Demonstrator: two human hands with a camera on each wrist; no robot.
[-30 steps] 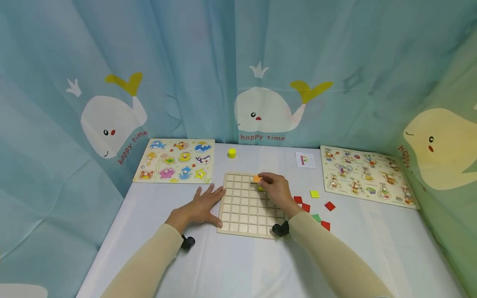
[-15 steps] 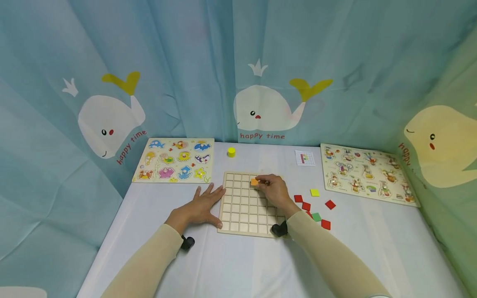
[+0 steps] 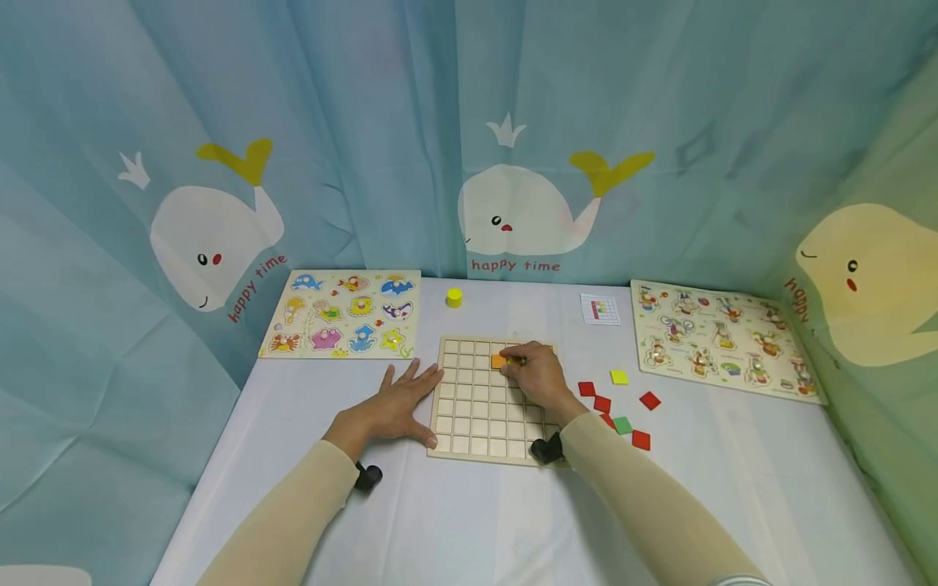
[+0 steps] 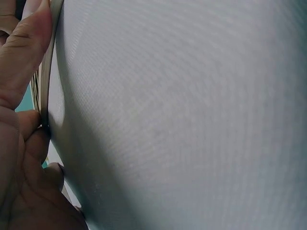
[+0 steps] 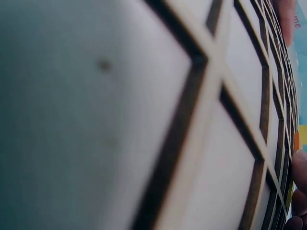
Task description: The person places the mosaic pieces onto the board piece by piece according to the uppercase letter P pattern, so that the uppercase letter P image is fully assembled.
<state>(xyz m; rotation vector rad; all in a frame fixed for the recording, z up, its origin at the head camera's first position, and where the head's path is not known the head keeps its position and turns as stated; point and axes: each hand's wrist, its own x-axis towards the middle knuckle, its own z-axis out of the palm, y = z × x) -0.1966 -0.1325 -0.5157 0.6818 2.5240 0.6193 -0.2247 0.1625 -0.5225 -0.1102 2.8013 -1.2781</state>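
My right hand (image 3: 540, 376) is over the upper part of a wooden grid board (image 3: 469, 407). Its thumb and finger pinch an orange square tile (image 3: 499, 361) at one of the board's cells. The same orange tile (image 5: 296, 140) shows at the right edge of the right wrist view, by the fingertips. Some cells lie hidden under this hand. My left hand (image 3: 392, 408) lies with spread fingers along the board's left edge; thumb and fingertips touch it. In the left wrist view the thumb (image 4: 24, 52) meets the board's side.
Several loose red tiles (image 3: 602, 404), a green tile (image 3: 622, 425) and a yellow tile (image 3: 619, 377) lie right of the board. Behind are a yellow cylinder (image 3: 454, 298) and a pattern card (image 3: 600, 310). Picture puzzles stand at left (image 3: 340, 316) and right (image 3: 721, 338).
My right hand has moved slightly left and down, bringing the orange tile from above the board to a cell. My left hand keeps its place at the board's edge.
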